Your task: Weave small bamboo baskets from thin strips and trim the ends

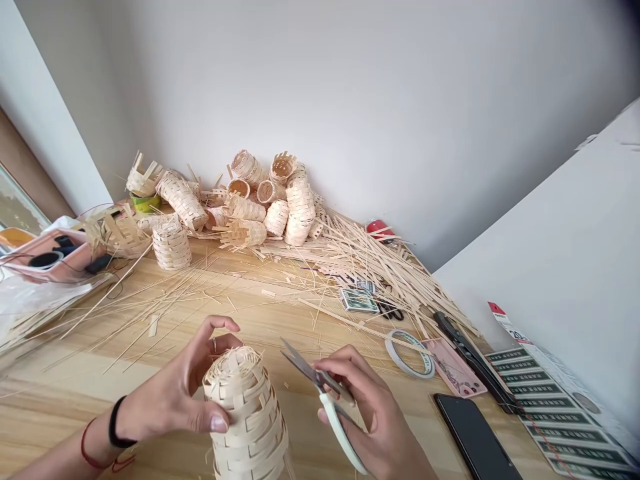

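Observation:
A pale woven bamboo basket (245, 420) stands upright at the lower middle of the head view, its narrower woven end up and its lower part cut off by the frame. My left hand (185, 393) grips its upper left side, thumb on the near face and fingers behind. Short strip ends show around the basket's top. To its right, my right hand (370, 407) holds scissors (330, 400) with pale green handles. The blades are slightly parted and point up and left, apart from the basket.
Several woven baskets (300, 207) are piled against the wall, beside a heap of loose bamboo strips (390, 267). A tape roll (410, 353), a phone (475, 437), a black utility knife (475, 360) and a small green box (359, 300) lie right. A pink tray (55, 263) sits left.

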Available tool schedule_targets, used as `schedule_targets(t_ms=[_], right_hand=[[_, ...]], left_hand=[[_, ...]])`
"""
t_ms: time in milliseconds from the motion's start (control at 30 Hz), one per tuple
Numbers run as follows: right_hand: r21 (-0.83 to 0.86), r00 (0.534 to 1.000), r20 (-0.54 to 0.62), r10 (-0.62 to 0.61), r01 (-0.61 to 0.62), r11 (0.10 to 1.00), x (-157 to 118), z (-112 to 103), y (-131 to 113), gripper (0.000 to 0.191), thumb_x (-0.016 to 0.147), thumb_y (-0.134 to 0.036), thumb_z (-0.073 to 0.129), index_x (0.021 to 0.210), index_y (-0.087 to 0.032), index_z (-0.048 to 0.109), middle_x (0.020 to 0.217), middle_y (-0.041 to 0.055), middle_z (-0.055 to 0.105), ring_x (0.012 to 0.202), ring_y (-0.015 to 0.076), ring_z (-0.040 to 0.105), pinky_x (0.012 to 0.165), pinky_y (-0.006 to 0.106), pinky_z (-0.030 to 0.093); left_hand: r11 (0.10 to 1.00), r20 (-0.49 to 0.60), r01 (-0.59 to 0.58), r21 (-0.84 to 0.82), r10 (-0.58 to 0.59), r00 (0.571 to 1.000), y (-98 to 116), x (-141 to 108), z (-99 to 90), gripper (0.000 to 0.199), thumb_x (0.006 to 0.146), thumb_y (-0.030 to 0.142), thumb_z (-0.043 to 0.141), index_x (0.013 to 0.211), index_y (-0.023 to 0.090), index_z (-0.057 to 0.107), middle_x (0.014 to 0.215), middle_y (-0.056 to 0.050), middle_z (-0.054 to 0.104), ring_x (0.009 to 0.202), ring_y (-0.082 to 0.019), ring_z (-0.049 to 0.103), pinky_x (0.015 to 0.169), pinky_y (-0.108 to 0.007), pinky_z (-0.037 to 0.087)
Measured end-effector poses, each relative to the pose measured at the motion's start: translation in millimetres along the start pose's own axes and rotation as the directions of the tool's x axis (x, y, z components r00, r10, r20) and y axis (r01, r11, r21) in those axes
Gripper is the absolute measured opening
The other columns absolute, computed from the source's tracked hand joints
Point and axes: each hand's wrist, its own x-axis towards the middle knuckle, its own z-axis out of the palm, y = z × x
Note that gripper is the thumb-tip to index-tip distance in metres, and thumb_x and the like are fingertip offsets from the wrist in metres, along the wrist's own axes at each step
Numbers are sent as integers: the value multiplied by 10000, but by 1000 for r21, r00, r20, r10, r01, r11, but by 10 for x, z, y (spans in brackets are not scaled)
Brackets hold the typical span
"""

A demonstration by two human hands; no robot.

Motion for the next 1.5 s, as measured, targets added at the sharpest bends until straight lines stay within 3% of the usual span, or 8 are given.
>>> schedule_targets(t_ms=[133, 533, 933, 1367, 1500], right_hand=[[52, 994, 98, 43, -49, 997, -9, -2, -46, 278, 912, -217, 691, 1186, -264, 679, 1050, 57, 595, 941, 203, 614, 864, 316, 524], [48, 983, 148, 105, -113, 992, 7, -13, -60, 297, 898, -196, 657, 1186, -266, 671, 1083, 57, 586, 951, 201, 600, 847, 309, 492], [38, 973, 189, 131, -141, 989, 13, 6, -120, 341, 864, -162, 680, 1188, -270, 698, 1085, 55, 590, 979, 202, 609, 891, 321, 491], [71, 992, 95, 77, -84, 994, 2, 24, 23, 242, 974, -287, 642, 1188, -242, 745, 955, 49, 538, 824, 176, 604, 760, 285, 565], [95, 996, 50, 78, -83, 992, 33, -29, 31, 230, 941, -314, 698, 1157, -244, 731, 926, 34, 525, 825, 182, 588, 757, 288, 548]], left_hand=[[1000, -50, 11, -26, -12, 999, 36, 27, -7, 887, 727, 576, 894, 1361, 380, 305, 1182, -48, 613, 1013, -256, 642, 802, -352, 486], [1000, 12, 11, 10, -11, 1000, -44, 8, 8, 881, 724, 542, 914, 1363, 355, 337, 1205, -52, 600, 1041, -249, 650, 850, -354, 466], [995, -18, -1, 103, 3, 1000, -45, 10, 26, 837, 751, 556, 892, 1357, 337, 359, 1150, -41, 600, 1007, -234, 608, 825, -334, 385], [990, -60, 28, 139, -19, 998, -40, -9, 23, 749, 806, 559, 833, 1356, 349, 371, 1171, -32, 590, 1007, -221, 588, 842, -331, 422], [989, -39, 20, 143, -14, 999, 5, -10, 36, 792, 790, 553, 839, 1371, 335, 348, 1140, -34, 610, 986, -229, 598, 824, -334, 418]])
